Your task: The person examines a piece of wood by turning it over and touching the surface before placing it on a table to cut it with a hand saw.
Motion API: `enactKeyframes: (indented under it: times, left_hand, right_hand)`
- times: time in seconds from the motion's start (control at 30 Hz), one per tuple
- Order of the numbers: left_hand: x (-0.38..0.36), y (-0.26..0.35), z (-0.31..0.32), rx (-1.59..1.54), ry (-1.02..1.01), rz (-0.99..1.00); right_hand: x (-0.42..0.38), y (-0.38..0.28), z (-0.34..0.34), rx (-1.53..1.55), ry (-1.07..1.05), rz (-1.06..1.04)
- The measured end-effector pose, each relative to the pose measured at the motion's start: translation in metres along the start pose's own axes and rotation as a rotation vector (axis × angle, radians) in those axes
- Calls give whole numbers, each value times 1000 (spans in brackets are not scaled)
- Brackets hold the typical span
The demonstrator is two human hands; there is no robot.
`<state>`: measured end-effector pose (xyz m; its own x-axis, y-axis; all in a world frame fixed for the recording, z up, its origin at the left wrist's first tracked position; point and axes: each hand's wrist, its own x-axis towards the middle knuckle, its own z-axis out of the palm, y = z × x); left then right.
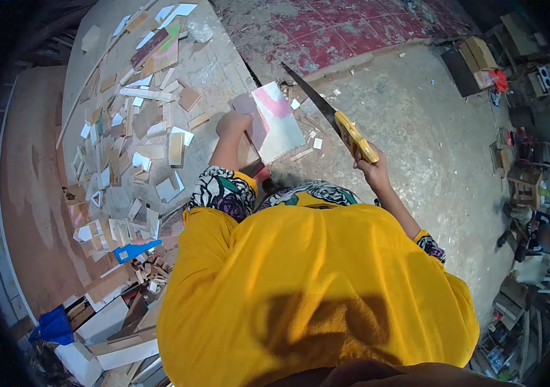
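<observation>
My right hand (pixel 372 170) is wrapped round the yellow handle of a handsaw (pixel 350 134). The blade points up and to the left over the concrete floor, apart from any wood. My left hand (pixel 234 122) is closed at the left side of a painted board (pixel 279 121), holding it against the worktable; its fingertips are hidden. Pink, white and greyish-purple patches cover the board, which juts past the table's right edge.
Several wood offcuts (pixel 189 99) litter the worktable (pixel 223 58). A blue saw-shaped tool (pixel 136 251) lies at its near side, above a scrap pile (pixel 104 322). Cardboard boxes (pixel 478 55) stand far right. Another person (pixel 539 229) sits at the right edge.
</observation>
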<state>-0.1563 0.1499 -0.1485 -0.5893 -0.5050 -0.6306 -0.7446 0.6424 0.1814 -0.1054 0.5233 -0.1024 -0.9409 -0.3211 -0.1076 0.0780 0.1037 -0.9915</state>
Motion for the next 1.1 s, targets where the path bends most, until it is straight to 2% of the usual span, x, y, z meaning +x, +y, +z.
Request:
enactKeyframes:
  times: [0.13,0.23,0.3,0.37,0.4,0.43,0.47,0.5,0.57,0.7,0.8,0.9,0.97,1.1]
  left_hand:
    - [-15,6,-1,177,233,14]
    - [-26,9,-9,131,208,-8]
    - [-35,15,-10,52,214,-23]
    - [-38,18,0,107,504,65]
    - [-39,19,3,104,509,64]
    - [-40,18,7,111,544,143]
    - [-38,17,11,118,577,220]
    - [-30,14,17,114,579,216]
    - [-11,7,29,44,526,336]
    - [11,0,47,1,540,383]
    - [13,-1,49,24,546,399]
    - [-16,13,33,42,557,318]
    - [-35,21,21,-25,526,124]
    - [-20,17,23,-148,468,64]
  right_hand:
    - [0,4,-2,-31,7,-2]
    - [-4,-2,-5,47,-20,27]
    - [-4,1,-8,-17,-26,-16]
    - [-9,-7,-8,101,-48,0]
    - [-11,-9,-10,19,-60,-46]
    - [-13,-15,-10,18,-63,-50]
    - [-16,-24,-9,86,-84,19]
    - [-19,-32,-9,153,-105,90]
    - [-22,-44,-3,153,-121,95]
    - [-25,-48,6,129,-187,127]
    - [-33,-44,16,177,-144,141]
    - [-36,-46,14,109,-124,71]
    - [-34,-37,5,69,-114,52]
    - [-33,-32,-4,111,-53,98]
